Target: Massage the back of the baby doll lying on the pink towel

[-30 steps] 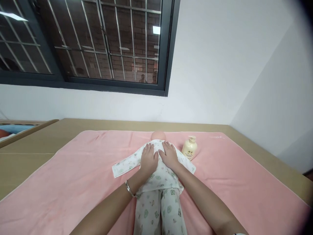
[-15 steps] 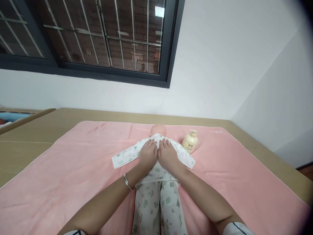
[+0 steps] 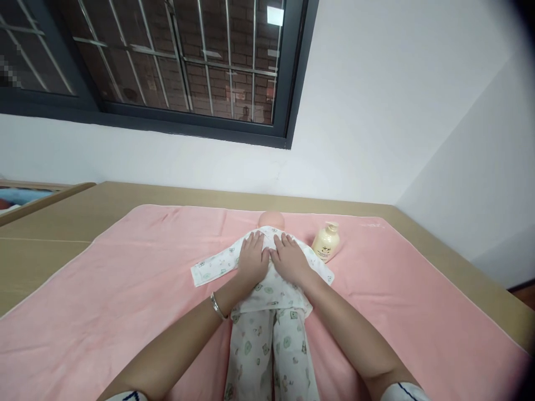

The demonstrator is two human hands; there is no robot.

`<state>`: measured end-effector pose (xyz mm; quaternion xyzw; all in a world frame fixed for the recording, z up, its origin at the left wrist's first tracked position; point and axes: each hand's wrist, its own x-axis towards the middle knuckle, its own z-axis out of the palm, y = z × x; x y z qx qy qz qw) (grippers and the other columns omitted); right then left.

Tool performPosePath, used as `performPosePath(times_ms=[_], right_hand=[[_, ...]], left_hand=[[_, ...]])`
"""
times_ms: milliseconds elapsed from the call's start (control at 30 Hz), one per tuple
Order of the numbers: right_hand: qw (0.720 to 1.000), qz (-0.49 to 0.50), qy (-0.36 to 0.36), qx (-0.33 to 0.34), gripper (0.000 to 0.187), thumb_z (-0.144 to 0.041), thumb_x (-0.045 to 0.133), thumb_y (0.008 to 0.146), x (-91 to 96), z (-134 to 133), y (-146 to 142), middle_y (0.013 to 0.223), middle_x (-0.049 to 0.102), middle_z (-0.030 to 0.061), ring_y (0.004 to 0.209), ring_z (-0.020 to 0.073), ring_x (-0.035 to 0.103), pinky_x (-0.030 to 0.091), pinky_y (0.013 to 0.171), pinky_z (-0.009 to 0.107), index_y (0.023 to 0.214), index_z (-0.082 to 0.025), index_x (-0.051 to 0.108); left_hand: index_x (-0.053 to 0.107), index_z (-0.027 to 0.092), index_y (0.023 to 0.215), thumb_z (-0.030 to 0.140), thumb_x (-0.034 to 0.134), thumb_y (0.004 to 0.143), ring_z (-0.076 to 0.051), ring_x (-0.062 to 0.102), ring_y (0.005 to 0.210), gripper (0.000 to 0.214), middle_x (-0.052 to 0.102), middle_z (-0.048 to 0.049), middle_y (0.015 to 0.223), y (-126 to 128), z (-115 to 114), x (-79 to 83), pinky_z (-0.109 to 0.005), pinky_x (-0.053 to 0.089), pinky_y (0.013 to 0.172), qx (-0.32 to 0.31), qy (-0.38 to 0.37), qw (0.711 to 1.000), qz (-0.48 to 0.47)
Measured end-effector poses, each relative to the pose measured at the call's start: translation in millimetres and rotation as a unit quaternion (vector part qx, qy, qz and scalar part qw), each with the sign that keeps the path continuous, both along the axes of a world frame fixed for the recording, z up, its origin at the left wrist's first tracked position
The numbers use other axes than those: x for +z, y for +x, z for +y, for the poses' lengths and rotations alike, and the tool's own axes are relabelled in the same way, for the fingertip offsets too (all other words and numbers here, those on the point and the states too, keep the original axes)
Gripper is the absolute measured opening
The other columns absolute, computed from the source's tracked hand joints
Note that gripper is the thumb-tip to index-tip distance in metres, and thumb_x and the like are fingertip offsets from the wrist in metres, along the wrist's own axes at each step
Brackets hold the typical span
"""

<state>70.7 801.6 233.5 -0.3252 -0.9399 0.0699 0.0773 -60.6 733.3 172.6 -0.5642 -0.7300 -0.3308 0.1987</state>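
A baby doll (image 3: pixel 271 219) lies on a pink blanket (image 3: pixel 146 289), its bald head away from me. It is dressed in a white printed long-sleeved top (image 3: pixel 271 295) and matching trousers (image 3: pixel 288 351). My left hand (image 3: pixel 252 260) rests flat on the left half of the upper top, fingers stretched toward the head. On the right half my right hand (image 3: pixel 290 259) lies the same way, palm down. The thumbs nearly meet at the middle. Both sleeves spread outward, and my hands hide part of the chest area.
A cream pump bottle (image 3: pixel 326 242) stands on the blanket right of the doll, near its sleeve. The wooden table edge (image 3: pixel 200 192) runs along a white wall beneath a barred window (image 3: pixel 188 61). At far left, a wooden-edged container (image 3: pixel 45 201) holds blue cloth.
My fingertips have moved slightly apart and outward across the top, left hand to the left and right hand to the right. The doll and bottle stay in place.
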Motion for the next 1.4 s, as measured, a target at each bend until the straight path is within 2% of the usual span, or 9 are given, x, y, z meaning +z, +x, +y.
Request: performPosePath(times_ms=[100, 267, 367, 533, 733, 967, 1100, 1233, 1400], right_hand=[[0.999, 0.008, -0.035, -0.014, 0.063, -0.047, 0.029, 0.106, 5.5, 11.3, 0.2, 0.161, 0.023, 0.0159, 0.151, 0.0305, 0.018, 0.016, 0.122, 0.046, 0.157, -0.01, 0.027], [0.997, -0.037, 0.018, -0.066, 0.059, -0.034, 0.031, 0.104, 7.7, -24.6, 4.6, 0.157, 0.028, 0.0256, 0.144, 0.0391, 0.031, 0.023, 0.117, 0.052, 0.157, -0.006, 0.027], [0.998, -0.041, 0.023, -0.035, 0.056, -0.031, 0.033, 0.104, 7.6, -27.4, 7.6, 0.155, 0.031, 0.026, 0.142, 0.0389, 0.035, 0.026, 0.115, 0.053, 0.156, -0.011, 0.031], [0.999, 0.031, -0.029, -0.002, 0.057, -0.041, 0.029, 0.106, 6.8, 10.0, 2.4, 0.16, 0.027, 0.0151, 0.151, 0.0294, 0.019, 0.015, 0.122, 0.05, 0.156, -0.014, 0.032], [0.999, -0.012, 0.033, -0.019, 0.059, -0.024, 0.042, 0.1, 0.5, -29.1, 2.6, 0.157, 0.026, 0.0253, 0.147, 0.0392, 0.026, 0.021, 0.12, 0.052, 0.155, -0.005, 0.031], [0.999, 0.041, -0.018, -0.006, 0.061, -0.043, 0.031, 0.106, 1.7, 9.7, -1.6, 0.159, 0.025, 0.022, 0.15, 0.0325, 0.02, 0.02, 0.122, 0.047, 0.155, -0.006, 0.031], [0.998, 0.027, 0.029, -0.042, 0.058, -0.033, 0.036, 0.104, -3.9, -6.5, -3.5, 0.155, 0.032, 0.0249, 0.146, 0.036, 0.029, 0.024, 0.12, 0.049, 0.153, -0.002, 0.034], [0.995, 0.009, 0.1, 0.002, 0.058, -0.021, 0.045, 0.097, -9.2, -38.7, 1.4, 0.154, 0.033, 0.0263, 0.144, 0.0399, 0.032, 0.026, 0.118, 0.052, 0.151, -0.001, 0.038], [0.997, 0.074, 0.002, 0.02, 0.055, -0.034, 0.033, 0.105, -7.0, -0.6, 0.0, 0.158, 0.031, 0.016, 0.149, 0.0297, 0.025, 0.021, 0.122, 0.046, 0.152, -0.008, 0.038]], left_hand=[[0.057, -0.001, 0.131, 0.028, 0.038, 0.096, -0.04, 0.051, 0.132, 0.049, 0.055, -0.0259, 0.139, 3.9, -0.2, 6.2, -0.059, 0.042, 0.108, 0.037, -0.014, 0.999, 0.02], [0.07, 0.011, 0.103, 0.017, 0.036, 0.096, -0.028, 0.066, 0.111, 0.035, 0.074, -0.0128, 0.106, 13.0, -12.3, 10.9, -0.052, 0.037, 0.115, -0.035, 0.059, 0.99, 0.12], [0.067, 0.008, 0.116, 0.019, 0.036, 0.096, -0.031, 0.061, 0.122, 0.038, 0.069, -0.0158, 0.121, 8.6, -9.7, 3.5, -0.051, 0.043, 0.11, -0.018, 0.049, 0.995, 0.086], [0.055, 0.0, 0.134, 0.029, 0.038, 0.098, -0.04, 0.048, 0.135, 0.049, 0.054, -0.0232, 0.141, -0.5, 0.3, -2.1, -0.059, 0.044, 0.106, 0.003, 0.003, 1.0, 0.026], [0.068, 0.014, 0.104, 0.015, 0.037, 0.097, -0.025, 0.067, 0.111, 0.032, 0.075, -0.0095, 0.107, 9.4, -14.6, 7.4, -0.055, 0.031, 0.118, -0.062, 0.091, 0.989, 0.097], [0.051, -0.002, 0.137, 0.025, 0.039, 0.095, -0.039, 0.047, 0.136, 0.051, 0.051, -0.0251, 0.143, 2.1, -0.7, 0.3, -0.061, 0.04, 0.11, 0.04, -0.036, 0.998, -0.013], [0.065, 0.007, 0.12, 0.02, 0.036, 0.097, -0.032, 0.059, 0.125, 0.039, 0.067, -0.018, 0.126, 4.0, -4.4, -1.0, -0.056, 0.042, 0.111, -0.029, 0.05, 0.997, 0.053], [0.068, 0.014, 0.11, 0.018, 0.04, 0.096, -0.025, 0.066, 0.114, 0.032, 0.072, -0.0138, 0.116, 5.1, -11.5, -2.5, -0.045, 0.05, 0.105, -0.089, 0.106, 0.987, 0.077], [0.053, 0.011, 0.139, 0.027, 0.04, 0.098, -0.033, 0.041, 0.142, 0.046, 0.048, -0.0185, 0.148, 1.0, -2.5, -4.4, -0.058, 0.034, 0.116, 0.005, -0.02, 0.998, -0.054]])
